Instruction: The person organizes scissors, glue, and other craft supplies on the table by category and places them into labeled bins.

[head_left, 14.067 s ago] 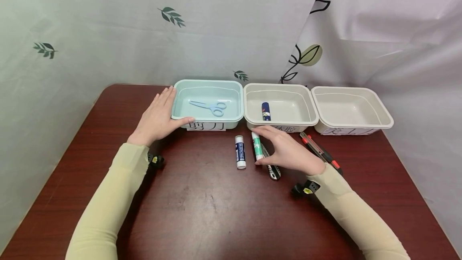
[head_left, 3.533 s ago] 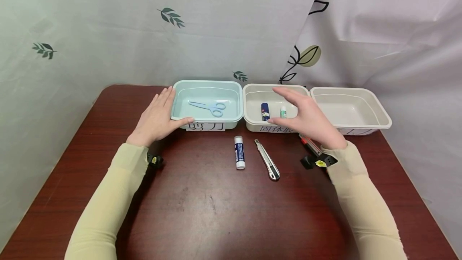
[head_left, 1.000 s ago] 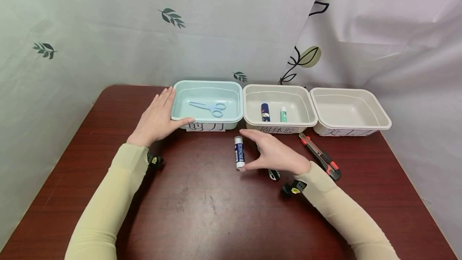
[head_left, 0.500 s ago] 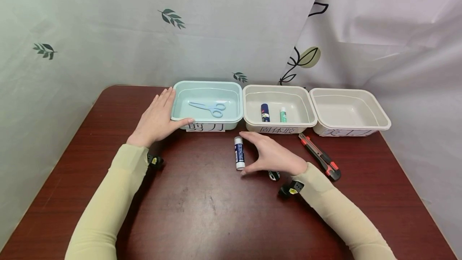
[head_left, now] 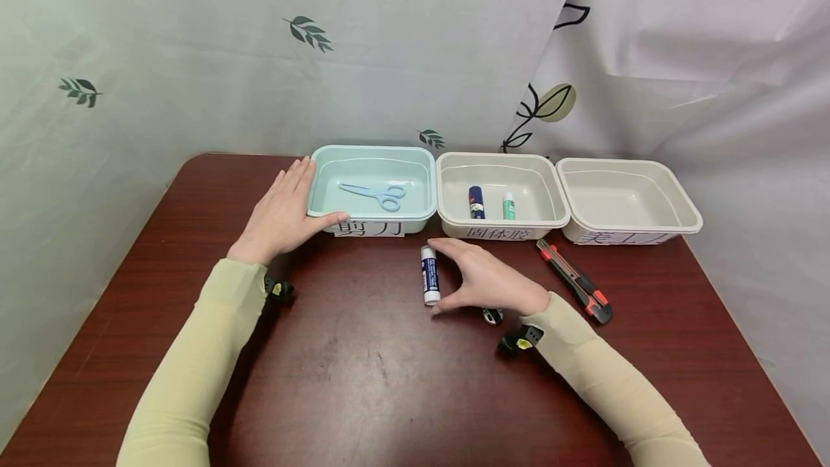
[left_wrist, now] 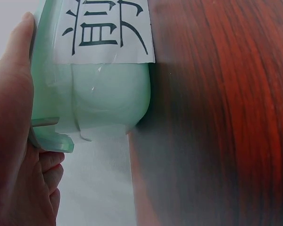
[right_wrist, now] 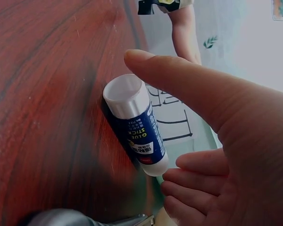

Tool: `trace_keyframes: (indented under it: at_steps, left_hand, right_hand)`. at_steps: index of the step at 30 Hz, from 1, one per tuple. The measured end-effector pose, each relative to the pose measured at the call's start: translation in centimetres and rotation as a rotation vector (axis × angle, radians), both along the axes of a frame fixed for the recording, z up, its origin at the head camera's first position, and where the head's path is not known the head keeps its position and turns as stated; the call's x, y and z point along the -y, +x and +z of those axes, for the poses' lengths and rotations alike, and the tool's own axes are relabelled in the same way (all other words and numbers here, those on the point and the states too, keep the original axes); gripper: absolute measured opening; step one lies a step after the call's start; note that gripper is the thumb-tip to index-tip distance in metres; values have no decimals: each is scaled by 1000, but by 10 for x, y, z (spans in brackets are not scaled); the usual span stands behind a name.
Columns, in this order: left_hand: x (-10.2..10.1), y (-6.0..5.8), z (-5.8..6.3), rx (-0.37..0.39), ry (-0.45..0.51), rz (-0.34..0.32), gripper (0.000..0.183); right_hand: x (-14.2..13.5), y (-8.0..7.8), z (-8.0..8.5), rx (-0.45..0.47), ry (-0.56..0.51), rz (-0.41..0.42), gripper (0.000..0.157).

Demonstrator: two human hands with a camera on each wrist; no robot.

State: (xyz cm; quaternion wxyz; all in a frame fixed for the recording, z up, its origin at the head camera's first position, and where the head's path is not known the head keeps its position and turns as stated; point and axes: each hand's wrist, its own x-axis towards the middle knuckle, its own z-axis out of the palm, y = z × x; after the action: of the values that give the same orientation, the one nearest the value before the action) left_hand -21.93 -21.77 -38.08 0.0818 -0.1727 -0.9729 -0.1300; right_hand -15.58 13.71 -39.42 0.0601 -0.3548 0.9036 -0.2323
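My left hand rests on the left end of the light-blue box, thumb along its front rim and fingers straight along its side. Pale-blue scissors lie inside. A white glue stick with a dark-blue label lies on the table; the right wrist view shows the same glue stick between the spread thumb and fingertips of my right hand. The fingers are not closed around it. Partly under that hand is a silver utility knife, mostly hidden.
A beige middle box holds a dark-blue glue stick and a small green-and-white one. To its right stands another beige box. A red-and-black utility knife lies in front. All boxes have paper labels.
Since the oldest frame, the green-and-white glue stick has gone from the table into the middle box. My right hand has since come to the white-and-blue glue stick, lately edging closer. My left hand has stayed.
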Motion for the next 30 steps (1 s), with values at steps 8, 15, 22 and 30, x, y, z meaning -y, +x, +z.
trace_keyframes:
  at_steps: [8, 15, 22, 30]
  left_hand:
    - [0, -1, 0, -1, -1, -3, 111]
    - [0, -1, -1, 3, 0, -1, 111]
    - [0, -2, -2, 4, 1, 0, 111]
    - [1, -2, -2, 0, 7, -1, 111]
  right_hand:
    - [2, -1, -1, 0, -11, 3, 101]
    - [6, -4, 0, 17, -5, 6, 100]
    - [9, -7, -4, 19, 1, 17, 100]
    - [10, -8, -5, 31, 6, 18, 100]
